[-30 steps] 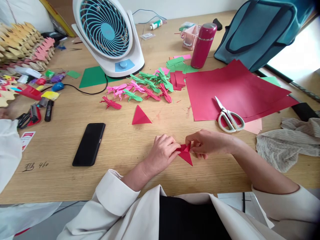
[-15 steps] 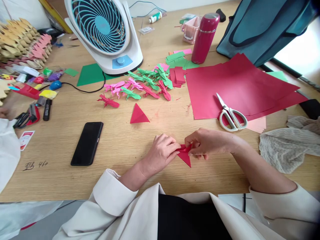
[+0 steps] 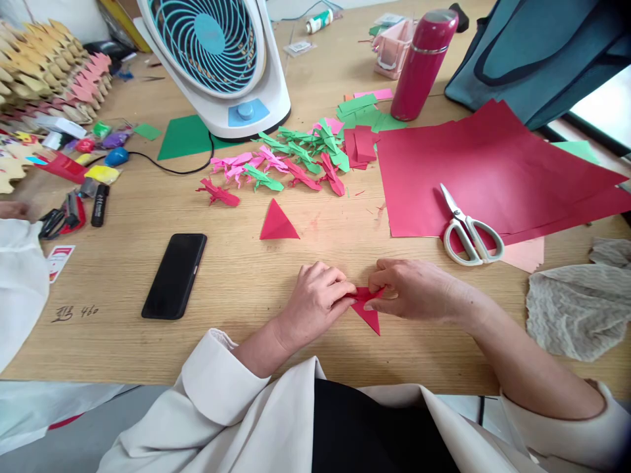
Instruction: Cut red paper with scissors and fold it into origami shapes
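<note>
A small red folded paper [image 3: 369, 316] lies on the table in front of me, its pointed end toward me. My left hand [image 3: 318, 299] pinches its left corner between thumb and fingers. On the other side, my right hand [image 3: 411, 289] grips the right part of the upper edge, fingers bent over it. The fingers hide both ends of the upper fold. Farther off lies a separate red paper triangle [image 3: 279, 221]. Behind it is a cluster of folded paper figures in green [image 3: 308, 148], pink [image 3: 241, 164] and red [image 3: 220, 193].
White-handled scissors [image 3: 472, 231] rest partly on large red sheets [image 3: 458, 164] at right. A black phone [image 3: 175, 276] lies at left. Behind stand a fan [image 3: 221, 59], a red thermos [image 3: 424, 64] and a teal bag [image 3: 532, 59]. Another person's white sleeve [image 3: 20, 282] shows at far left.
The view has shifted slightly. My right hand has turned a little at the paper's right side, its thumb now lying along the paper. My left hand keeps its pinch.
</note>
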The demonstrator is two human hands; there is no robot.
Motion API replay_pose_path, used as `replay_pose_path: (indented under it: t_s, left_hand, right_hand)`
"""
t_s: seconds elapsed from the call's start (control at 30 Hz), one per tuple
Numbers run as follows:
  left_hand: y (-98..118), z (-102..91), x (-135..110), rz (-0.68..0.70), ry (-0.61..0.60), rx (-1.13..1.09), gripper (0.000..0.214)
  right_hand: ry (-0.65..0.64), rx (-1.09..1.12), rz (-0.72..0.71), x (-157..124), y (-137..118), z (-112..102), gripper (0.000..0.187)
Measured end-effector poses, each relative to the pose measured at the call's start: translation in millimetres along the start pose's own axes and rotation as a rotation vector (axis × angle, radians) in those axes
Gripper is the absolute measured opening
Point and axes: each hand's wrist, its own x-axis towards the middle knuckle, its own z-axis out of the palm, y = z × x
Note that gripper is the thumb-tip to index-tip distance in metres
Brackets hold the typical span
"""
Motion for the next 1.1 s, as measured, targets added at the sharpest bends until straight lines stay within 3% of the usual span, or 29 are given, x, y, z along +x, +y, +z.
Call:
replay_pose_path:
  t_s: [0.3, 0.57, 1.1]
  left_hand:
    - [-11, -6.4, -5, -0.038, 0.054, 0.017, 0.014]
    - [-15, -11.2, -6, -0.050, -0.007, -0.026, 0.015]
    - [-17, -13.8, -2, -0.113, -0.059, -0.085, 0.013]
  right_hand:
    - [0.075, -0.051, 0.065, -2, 0, 10, 0.026]
    - [0.118, -0.044, 0.059, -1, 2, 14, 0.030]
    - [0.073, 0.016, 0.052, -1, 7, 13, 0.029]
